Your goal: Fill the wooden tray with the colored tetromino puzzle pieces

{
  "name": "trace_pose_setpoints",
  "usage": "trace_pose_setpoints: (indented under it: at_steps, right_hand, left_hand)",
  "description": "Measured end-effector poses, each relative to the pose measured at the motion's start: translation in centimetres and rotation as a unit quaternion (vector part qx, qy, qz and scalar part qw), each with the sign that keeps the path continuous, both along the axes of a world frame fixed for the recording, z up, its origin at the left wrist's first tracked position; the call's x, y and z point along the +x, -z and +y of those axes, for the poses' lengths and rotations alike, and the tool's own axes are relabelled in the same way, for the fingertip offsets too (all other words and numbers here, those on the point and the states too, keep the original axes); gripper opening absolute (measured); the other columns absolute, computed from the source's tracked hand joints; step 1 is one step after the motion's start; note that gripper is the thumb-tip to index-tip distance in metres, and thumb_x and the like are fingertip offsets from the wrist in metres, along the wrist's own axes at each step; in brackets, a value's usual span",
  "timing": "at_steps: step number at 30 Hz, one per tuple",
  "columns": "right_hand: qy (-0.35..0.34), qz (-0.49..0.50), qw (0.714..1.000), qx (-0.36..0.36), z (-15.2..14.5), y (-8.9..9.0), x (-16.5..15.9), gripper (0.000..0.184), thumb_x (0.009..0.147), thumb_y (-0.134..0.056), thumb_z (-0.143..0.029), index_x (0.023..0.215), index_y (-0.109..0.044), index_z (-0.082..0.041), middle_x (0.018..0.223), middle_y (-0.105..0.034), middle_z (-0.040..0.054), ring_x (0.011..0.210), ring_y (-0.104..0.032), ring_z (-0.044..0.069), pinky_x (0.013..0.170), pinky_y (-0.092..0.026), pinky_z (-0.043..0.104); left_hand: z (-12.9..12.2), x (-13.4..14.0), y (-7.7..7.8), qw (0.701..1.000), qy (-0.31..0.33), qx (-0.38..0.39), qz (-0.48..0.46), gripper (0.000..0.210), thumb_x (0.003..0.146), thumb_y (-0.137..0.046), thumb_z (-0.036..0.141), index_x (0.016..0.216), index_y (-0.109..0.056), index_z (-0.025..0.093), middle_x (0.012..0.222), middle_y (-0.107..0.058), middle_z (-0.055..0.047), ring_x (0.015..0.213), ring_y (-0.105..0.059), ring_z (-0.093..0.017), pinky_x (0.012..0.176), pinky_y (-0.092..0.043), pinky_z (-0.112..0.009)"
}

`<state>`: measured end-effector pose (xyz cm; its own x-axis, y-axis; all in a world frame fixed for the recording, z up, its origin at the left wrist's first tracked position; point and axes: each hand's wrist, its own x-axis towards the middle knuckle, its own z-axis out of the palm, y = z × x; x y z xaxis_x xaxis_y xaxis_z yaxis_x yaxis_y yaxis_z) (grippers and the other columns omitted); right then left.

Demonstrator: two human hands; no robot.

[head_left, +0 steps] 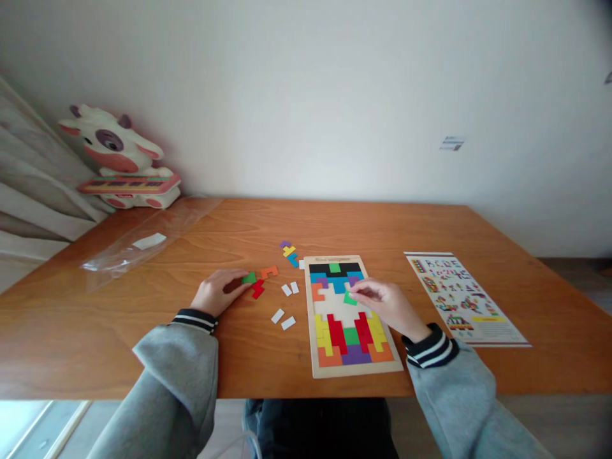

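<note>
A wooden puzzle board (310, 344) lies in front of me, with coloured block pieces at its top and bottom and bare wood across the middle. My right hand (382, 303) is over its right side, fingertips pinching a green puzzle piece (350, 298) above the bare part. On the left, my left hand (217, 293) rests on the table, thumb and fingers closed on another green puzzle piece (249, 278). Beside that piece lie a red puzzle piece (258, 289) and an orange puzzle piece (269, 271).
Several white pieces (288, 323) lie left of the board, and purple, yellow and blue pieces (289, 250) near its upper left corner. A printed pattern sheet (463, 296) is to the right. A clear plastic bag (119, 258) and a cow toy keyboard (129, 185) occupy the far left.
</note>
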<state>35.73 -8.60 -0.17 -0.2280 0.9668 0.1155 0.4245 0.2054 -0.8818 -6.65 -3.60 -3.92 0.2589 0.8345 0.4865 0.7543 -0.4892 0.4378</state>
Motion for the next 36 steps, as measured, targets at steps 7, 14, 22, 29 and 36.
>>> trace_pose_setpoints:
  at_steps: [7, 14, 22, 29, 36]
  right_hand:
    - [-0.085, -0.019, 0.996, 0.019, 0.1, 1.1, -0.2, 0.022, 0.091, -0.066, -0.043, 0.092, -0.076, -0.023, 0.091, -0.078, 0.0045, 0.079, -0.073, 0.017, 0.073, -0.06, 0.028]
    - [-0.154, -0.074, 0.976, 0.132, -0.3, 2.0, 0.2, 0.017, 0.097, -0.061, -0.033, 0.099, -0.076, -0.024, 0.098, -0.077, 0.0047, 0.093, -0.07, 0.019, 0.088, -0.056, 0.034]
    - [-0.167, -0.119, 0.967, 0.151, -0.4, 1.9, -0.3, 0.016, 0.096, -0.062, -0.026, 0.105, -0.075, -0.024, 0.102, -0.074, 0.0045, 0.097, -0.068, 0.018, 0.09, -0.054, 0.033]
    - [-0.142, -0.16, 0.965, 0.153, -0.7, 2.0, -0.5, 0.015, 0.096, -0.063, -0.028, 0.103, -0.075, -0.023, 0.099, -0.07, 0.0053, 0.093, -0.067, 0.018, 0.086, -0.054, 0.032]
    - [-0.123, -0.198, 0.956, 0.179, -0.6, 1.9, -0.5, 0.013, 0.095, -0.065, -0.031, 0.097, -0.075, -0.023, 0.094, -0.072, 0.0046, 0.092, -0.067, 0.019, 0.089, -0.049, 0.037]
  left_hand:
    - [-2.1, 8.5, -1.8, 0.991, 0.043, 0.112, -0.057, 0.022, 0.089, -0.072, 0.039, 0.103, -0.074, 0.022, 0.103, -0.078, -0.007, 0.091, -0.074, -0.021, 0.085, -0.063, -0.036]
    - [-2.8, 15.8, -2.5, 0.981, 0.135, 0.113, -0.079, 0.021, 0.087, -0.076, 0.03, 0.106, -0.073, 0.021, 0.103, -0.077, -0.007, 0.094, -0.074, -0.019, 0.085, -0.062, -0.034]
    - [-2.5, 17.2, -2.0, 0.982, 0.161, 0.066, -0.077, 0.02, 0.087, -0.076, 0.03, 0.104, -0.073, 0.02, 0.104, -0.077, -0.007, 0.094, -0.074, -0.019, 0.087, -0.062, -0.034]
    - [-2.9, 17.4, -1.6, 0.983, 0.168, 0.054, -0.058, 0.017, 0.089, -0.073, 0.03, 0.103, -0.074, 0.02, 0.102, -0.077, -0.006, 0.093, -0.074, -0.018, 0.086, -0.062, -0.032]
    - [-3.0, 17.5, -1.5, 0.982, 0.174, 0.048, -0.053, 0.017, 0.09, -0.072, 0.032, 0.103, -0.073, 0.021, 0.101, -0.077, -0.006, 0.094, -0.074, -0.019, 0.087, -0.062, -0.033]
